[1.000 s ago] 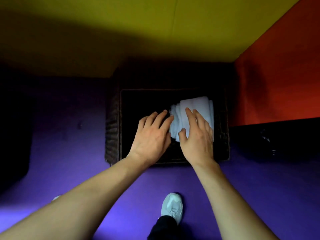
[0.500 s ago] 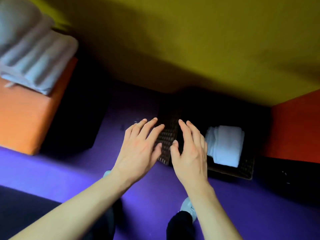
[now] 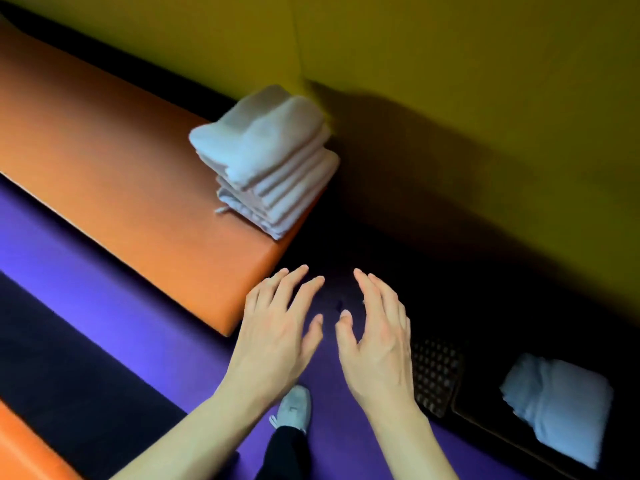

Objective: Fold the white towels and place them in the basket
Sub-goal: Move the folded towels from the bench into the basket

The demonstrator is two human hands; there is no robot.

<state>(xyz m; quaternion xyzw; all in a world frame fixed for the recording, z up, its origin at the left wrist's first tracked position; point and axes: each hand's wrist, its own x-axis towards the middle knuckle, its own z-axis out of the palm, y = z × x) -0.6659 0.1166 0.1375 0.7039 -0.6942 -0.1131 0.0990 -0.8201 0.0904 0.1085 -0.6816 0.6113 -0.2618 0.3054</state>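
Note:
A pile of several white towels (image 3: 266, 161) lies on the right end of an orange bench (image 3: 114, 161), against the yellow wall. A dark woven basket (image 3: 434, 372) sits on the floor at the lower right with folded white towels (image 3: 557, 407) inside it. My left hand (image 3: 277, 327) and my right hand (image 3: 375, 330) hover side by side above the floor, between the bench end and the basket. Both have straight, spread fingers and hold nothing.
The floor (image 3: 104, 306) is purple. A yellow wall (image 3: 450, 81) runs behind the bench and basket. My grey shoe (image 3: 294, 408) and dark trouser leg show below the hands. Another orange surface (image 3: 20, 445) cuts the lower-left corner.
The view has swung left from the basket to the bench. Both hands left the towels in the basket, lifted out empty, and moved left toward the pile on the bench.

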